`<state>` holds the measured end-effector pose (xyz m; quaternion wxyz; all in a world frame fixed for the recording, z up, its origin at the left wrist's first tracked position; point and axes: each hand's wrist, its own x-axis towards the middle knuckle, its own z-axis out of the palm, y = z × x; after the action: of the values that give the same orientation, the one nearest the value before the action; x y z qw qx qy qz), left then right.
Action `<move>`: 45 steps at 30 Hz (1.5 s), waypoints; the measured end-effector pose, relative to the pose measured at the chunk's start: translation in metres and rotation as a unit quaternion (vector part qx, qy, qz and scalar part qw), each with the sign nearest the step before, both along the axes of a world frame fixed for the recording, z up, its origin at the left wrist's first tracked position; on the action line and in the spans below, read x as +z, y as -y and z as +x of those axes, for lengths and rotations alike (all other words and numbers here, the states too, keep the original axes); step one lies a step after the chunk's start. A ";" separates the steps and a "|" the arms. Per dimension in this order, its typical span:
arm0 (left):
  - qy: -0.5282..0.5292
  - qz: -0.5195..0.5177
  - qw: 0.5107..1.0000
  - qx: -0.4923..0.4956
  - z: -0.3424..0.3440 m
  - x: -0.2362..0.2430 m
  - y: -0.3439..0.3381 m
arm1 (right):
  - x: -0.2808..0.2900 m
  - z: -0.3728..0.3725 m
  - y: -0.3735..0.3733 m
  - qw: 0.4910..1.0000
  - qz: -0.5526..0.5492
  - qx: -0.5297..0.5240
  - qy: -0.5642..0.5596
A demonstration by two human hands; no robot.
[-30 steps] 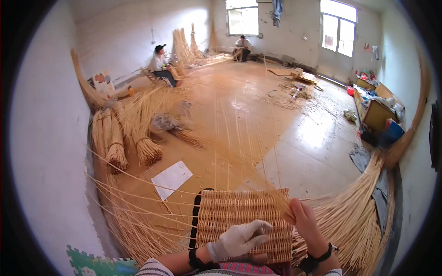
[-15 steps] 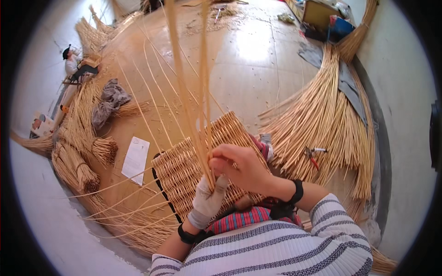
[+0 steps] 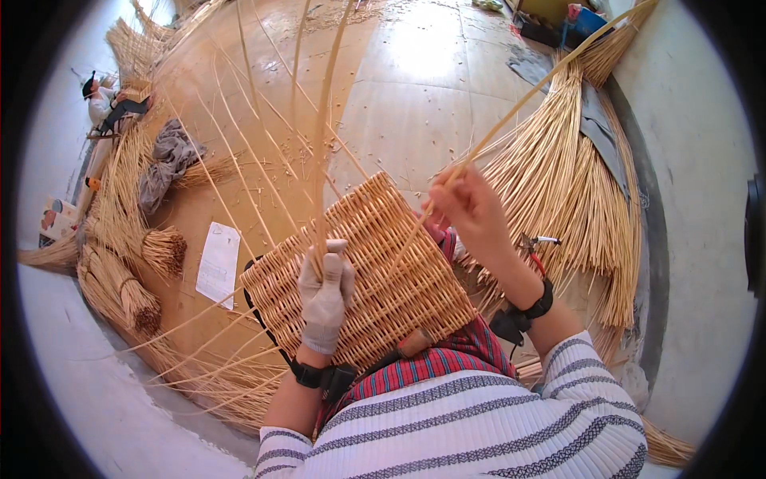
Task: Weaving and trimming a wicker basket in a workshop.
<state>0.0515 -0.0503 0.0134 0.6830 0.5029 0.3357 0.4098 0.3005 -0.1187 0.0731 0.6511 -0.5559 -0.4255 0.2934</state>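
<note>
A woven wicker panel point(image 3: 415, 287) lies tilted across my lap, with long loose rods running out from its far and left sides. In a whitish glove, my left hand point(image 3: 325, 281) closes around several upright wicker rods point(image 3: 322, 176) above the panel's left part. My right hand point(image 3: 472, 209), bare, pinches a single wicker rod point(image 3: 542, 80) off to the right of the panel. That rod's lower end comes down over the weave, while its other end bends away to the upper right. A short wooden handle point(image 3: 414, 342) rests at the panel's near edge.
A broad heap of loose rods point(image 3: 558, 184) spreads at the right, with red-handled pruning shears point(image 3: 536, 249) on it. Tied rod bundles point(image 3: 140, 303), a grey cloth point(image 3: 169, 164) and a white sheet point(image 3: 217, 263) lie leftward. Another person point(image 3: 108, 104) sits far left.
My right hand has moved away from the left hand to the right, drawing one rod with it. My left hand has shifted slightly left and up, still gripping rods.
</note>
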 end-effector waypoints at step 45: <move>-0.461 0.393 0.782 -0.147 0.031 -0.021 -0.119 | -0.130 0.109 0.737 0.640 -0.388 -0.663 0.013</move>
<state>0.0821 0.0687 -0.0076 0.2422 0.9000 0.3421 0.1200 0.4096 -0.8553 -0.0570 0.3898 -0.8944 0.2019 -0.0859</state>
